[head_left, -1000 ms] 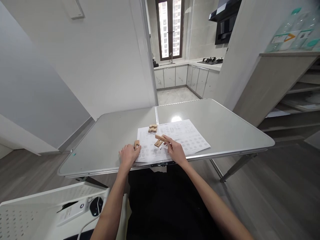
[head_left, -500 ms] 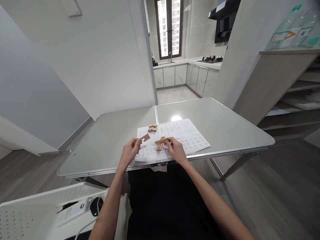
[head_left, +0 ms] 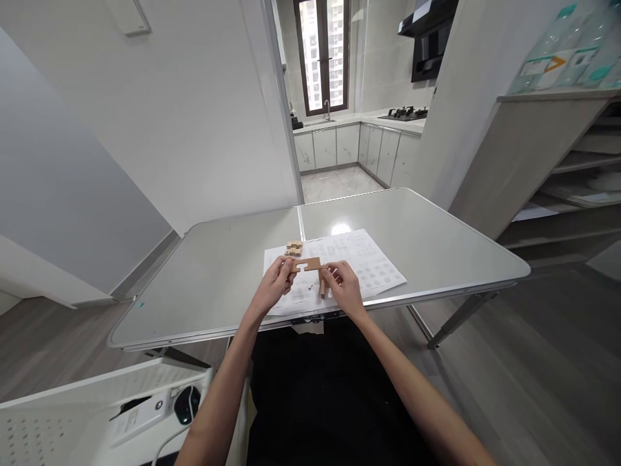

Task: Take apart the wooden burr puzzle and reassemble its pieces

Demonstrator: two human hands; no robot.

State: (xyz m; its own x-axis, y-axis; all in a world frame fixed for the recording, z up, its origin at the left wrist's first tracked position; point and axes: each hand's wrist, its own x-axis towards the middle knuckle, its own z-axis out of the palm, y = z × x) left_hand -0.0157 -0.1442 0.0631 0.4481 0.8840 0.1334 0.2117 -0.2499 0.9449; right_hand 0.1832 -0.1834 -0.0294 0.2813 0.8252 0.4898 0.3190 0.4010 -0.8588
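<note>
A: What lay at the far left?

B: A white perforated shelf below the worktop, with a small white device on it. Its label was too small to read.

A: And the hands?

B: The left hand pinched the left end of a notched wooden bar, grip narrow on it. The right hand pinched the other end, where a second bar hung down, grip narrow too. Both bars were held just above the sheet.

A: Could the sheet be read?

B: No, only rows of tiny printed diagrams. A cluster of wooden blocks sat on its far left corner. On the shelf unit at right, a packet showed an orange arrow mark.
</note>
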